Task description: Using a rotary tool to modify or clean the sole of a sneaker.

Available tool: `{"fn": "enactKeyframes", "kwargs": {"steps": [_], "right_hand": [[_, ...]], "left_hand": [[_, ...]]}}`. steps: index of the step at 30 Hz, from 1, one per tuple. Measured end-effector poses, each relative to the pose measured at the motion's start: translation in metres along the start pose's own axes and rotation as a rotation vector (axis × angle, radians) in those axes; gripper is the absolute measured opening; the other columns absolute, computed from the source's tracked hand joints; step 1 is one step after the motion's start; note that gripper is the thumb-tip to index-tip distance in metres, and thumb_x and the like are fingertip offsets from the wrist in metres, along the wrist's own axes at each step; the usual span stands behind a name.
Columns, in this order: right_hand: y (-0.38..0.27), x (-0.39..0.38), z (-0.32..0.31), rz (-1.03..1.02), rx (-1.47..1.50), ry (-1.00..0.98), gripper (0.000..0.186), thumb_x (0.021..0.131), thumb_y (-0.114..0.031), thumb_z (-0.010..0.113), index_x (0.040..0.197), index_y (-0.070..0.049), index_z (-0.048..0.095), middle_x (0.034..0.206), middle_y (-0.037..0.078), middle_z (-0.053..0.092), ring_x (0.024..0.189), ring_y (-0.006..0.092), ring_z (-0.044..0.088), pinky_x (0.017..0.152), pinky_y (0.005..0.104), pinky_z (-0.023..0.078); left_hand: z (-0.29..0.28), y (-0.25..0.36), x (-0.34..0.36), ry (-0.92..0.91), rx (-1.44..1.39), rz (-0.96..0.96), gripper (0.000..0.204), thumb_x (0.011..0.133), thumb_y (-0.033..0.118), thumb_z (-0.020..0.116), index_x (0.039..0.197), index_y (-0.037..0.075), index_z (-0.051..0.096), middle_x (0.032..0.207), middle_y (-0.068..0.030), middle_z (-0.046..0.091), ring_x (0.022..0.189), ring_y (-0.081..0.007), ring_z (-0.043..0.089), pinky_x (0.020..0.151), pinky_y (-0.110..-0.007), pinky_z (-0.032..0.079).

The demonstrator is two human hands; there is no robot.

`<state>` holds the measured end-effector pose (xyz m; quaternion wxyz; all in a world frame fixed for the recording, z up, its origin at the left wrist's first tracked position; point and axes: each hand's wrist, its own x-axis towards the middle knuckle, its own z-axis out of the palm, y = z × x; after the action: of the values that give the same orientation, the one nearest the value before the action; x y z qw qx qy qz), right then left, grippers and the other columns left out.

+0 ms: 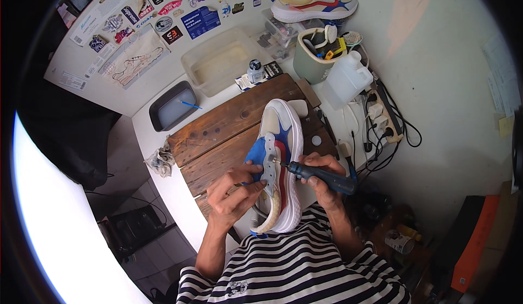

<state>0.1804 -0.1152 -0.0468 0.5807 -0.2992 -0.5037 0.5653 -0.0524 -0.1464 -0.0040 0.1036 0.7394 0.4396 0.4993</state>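
A multicoloured sneaker (289, 206) in white, cream, blue and red lies toe-away, without visible laces, over a dark wooden board (210, 140). My left hand (231, 195) grips its left side, fingers on the blue tongue and grey eyelet strip near the opening. My right hand (321, 195) is closed round a dark rotary tool (327, 178), whose small metal tip meets or nearly meets the eyelet strip.
Behind stand a shallow grey tray (159, 119), clear bin (199, 56), small bottle (256, 72), tool bucket (305, 64), white jug (343, 86) and another sneaker (313, 4). A power strip (389, 135) with cables is right, a crumpled rag (160, 159) left.
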Motion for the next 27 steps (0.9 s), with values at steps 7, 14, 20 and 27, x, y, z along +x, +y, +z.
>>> {"fn": "enactKeyframes", "kwargs": {"steps": [7, 14, 20, 27], "right_hand": [[-0.011, -0.004, 0.012, 0.128, 0.026, 0.120, 0.030, 0.081, -0.011, 0.070, 0.106, 0.004, 0.061, 0.083, 0.013, 0.067, 0.080, 0.0159, 0.064, 0.104, 0.0374, 0.046], [0.001, -0.002, 0.000, -0.094, 0.021, -0.083, 0.030, 0.082, -0.012, 0.069, 0.106, 0.004, 0.060, 0.083, 0.013, 0.065, 0.079, 0.0158, 0.063, 0.104, 0.0380, 0.046], [0.004, -0.004, -0.001, -0.067, 0.015, 0.009, 0.029, 0.083, -0.012, 0.068, 0.107, 0.003, 0.060, 0.084, 0.013, 0.066, 0.079, 0.0158, 0.063, 0.103, 0.0379, 0.047], [-0.006, -0.005, 0.008, 0.045, 0.024, 0.072, 0.029, 0.085, -0.010, 0.068, 0.108, 0.004, 0.059, 0.101, 0.016, 0.064, 0.079, 0.0139, 0.063, 0.079, 0.0279, 0.054]], "left_hand": [[0.001, 0.000, 0.001, 0.010, -0.004, 0.017, 0.024, 0.061, -0.003, 0.085, 0.078, 0.007, 0.073, 0.082, -0.0033, 0.056, 0.090, -0.0245, 0.074, 0.073, -0.034, 0.061], [0.000, -0.001, 0.000, 0.018, 0.020, 0.028, 0.024, 0.059, -0.002, 0.085, 0.078, 0.007, 0.073, 0.082, -0.0034, 0.056, 0.089, -0.0242, 0.074, 0.072, -0.033, 0.061], [0.000, 0.001, 0.002, 0.011, 0.017, 0.022, 0.024, 0.060, -0.001, 0.085, 0.078, 0.007, 0.073, 0.083, -0.0035, 0.057, 0.089, -0.0241, 0.073, 0.072, -0.034, 0.061], [0.001, 0.000, 0.003, 0.033, 0.018, 0.046, 0.021, 0.061, -0.001, 0.085, 0.077, 0.005, 0.074, 0.082, -0.0038, 0.057, 0.085, -0.0227, 0.073, 0.066, -0.031, 0.061]]}}
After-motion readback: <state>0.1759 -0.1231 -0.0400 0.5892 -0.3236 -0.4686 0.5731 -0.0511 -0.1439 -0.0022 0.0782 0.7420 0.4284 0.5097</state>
